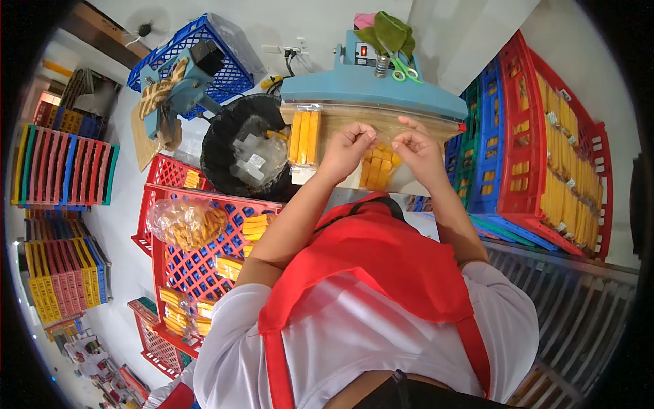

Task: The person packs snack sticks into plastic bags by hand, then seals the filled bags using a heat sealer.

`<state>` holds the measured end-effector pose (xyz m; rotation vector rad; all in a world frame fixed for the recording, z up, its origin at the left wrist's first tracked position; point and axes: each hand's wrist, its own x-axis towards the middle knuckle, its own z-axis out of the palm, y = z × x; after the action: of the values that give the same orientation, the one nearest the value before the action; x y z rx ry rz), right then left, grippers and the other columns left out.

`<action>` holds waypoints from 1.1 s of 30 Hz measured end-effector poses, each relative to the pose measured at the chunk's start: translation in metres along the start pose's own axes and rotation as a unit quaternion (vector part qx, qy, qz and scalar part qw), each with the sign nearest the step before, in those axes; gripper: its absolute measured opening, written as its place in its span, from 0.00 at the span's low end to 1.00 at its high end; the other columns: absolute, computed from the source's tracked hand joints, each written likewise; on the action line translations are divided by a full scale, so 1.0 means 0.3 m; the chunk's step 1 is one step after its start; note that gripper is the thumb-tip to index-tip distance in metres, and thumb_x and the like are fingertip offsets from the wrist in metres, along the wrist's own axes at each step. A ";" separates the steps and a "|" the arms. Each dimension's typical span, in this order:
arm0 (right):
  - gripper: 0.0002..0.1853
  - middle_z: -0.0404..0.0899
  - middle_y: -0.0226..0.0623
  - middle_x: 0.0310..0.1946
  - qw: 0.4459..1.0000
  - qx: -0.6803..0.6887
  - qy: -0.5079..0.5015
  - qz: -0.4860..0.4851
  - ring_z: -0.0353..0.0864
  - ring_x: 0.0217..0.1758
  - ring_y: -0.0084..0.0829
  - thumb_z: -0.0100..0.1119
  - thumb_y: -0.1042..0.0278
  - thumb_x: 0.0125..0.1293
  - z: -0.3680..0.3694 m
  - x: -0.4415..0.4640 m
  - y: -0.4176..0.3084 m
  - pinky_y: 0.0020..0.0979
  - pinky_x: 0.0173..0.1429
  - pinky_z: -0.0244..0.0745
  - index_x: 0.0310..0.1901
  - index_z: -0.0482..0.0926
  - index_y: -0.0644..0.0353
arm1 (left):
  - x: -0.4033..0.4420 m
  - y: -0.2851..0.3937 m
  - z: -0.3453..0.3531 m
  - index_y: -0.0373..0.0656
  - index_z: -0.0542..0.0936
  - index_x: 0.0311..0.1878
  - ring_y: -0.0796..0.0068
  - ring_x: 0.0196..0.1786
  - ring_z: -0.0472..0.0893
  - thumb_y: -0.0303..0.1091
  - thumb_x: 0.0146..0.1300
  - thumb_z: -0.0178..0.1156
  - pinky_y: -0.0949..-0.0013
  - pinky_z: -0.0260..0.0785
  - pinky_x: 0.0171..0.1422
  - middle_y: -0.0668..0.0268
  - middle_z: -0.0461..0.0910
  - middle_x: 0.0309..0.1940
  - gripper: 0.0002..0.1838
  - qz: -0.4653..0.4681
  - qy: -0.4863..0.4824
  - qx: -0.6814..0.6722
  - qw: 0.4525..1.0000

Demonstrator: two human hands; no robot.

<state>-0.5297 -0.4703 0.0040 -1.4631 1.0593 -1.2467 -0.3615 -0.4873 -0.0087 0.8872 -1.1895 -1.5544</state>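
A clear plastic bag of yellow sticks lies on the pale work surface in front of the blue bar sealer. My left hand is closed in a pinch at the bag's upper left edge. Across from it, my right hand pinches the upper right edge with thumb and forefinger, its other fingers lifted. The thin film between the fingertips is hard to make out. Left of my left hand, another pack of longer yellow sticks rests against the sealer's front.
A lined black bin holding clear plastic stands left. Red crates with yellow packs sit below it. Stacked crates rise at the right. Green-handled scissors and a green cloth are on the sealer. Another blue machine stands upper left.
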 end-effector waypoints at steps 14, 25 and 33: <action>0.05 0.73 0.34 0.19 0.981 -0.182 0.068 0.002 0.71 0.22 0.29 0.55 0.72 0.52 0.036 -0.060 -0.005 0.26 0.30 0.66 0.29 0.74 0.64 | -0.065 -0.048 0.057 0.39 0.72 0.31 0.87 0.31 0.66 0.28 0.59 0.51 0.82 0.61 0.33 0.72 0.68 0.32 0.04 0.073 0.042 0.013 0.996; 0.04 0.73 0.29 0.24 0.994 -0.085 0.068 -0.006 0.70 0.31 0.16 0.54 0.77 0.55 0.000 -0.084 -0.011 0.18 0.34 0.64 0.32 0.75 0.66 | -0.058 -0.004 0.040 0.41 0.70 0.33 0.85 0.31 0.67 0.32 0.63 0.46 0.80 0.61 0.36 0.72 0.69 0.28 0.06 0.025 -0.011 -0.009 1.000; 0.02 0.63 0.34 0.44 0.992 0.067 -0.108 0.024 0.69 0.36 0.19 0.52 0.81 0.53 -0.040 -0.062 -0.007 0.18 0.39 0.64 0.28 0.73 0.65 | -0.025 0.019 -0.021 0.41 0.70 0.33 0.84 0.30 0.66 0.32 0.63 0.47 0.80 0.61 0.38 0.73 0.68 0.27 0.06 -0.049 -0.163 -0.011 0.985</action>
<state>-0.5436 -0.4531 0.0032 -1.4246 0.8454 -1.0769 -0.3522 -0.4821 -0.0048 0.7028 -1.3715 -1.8390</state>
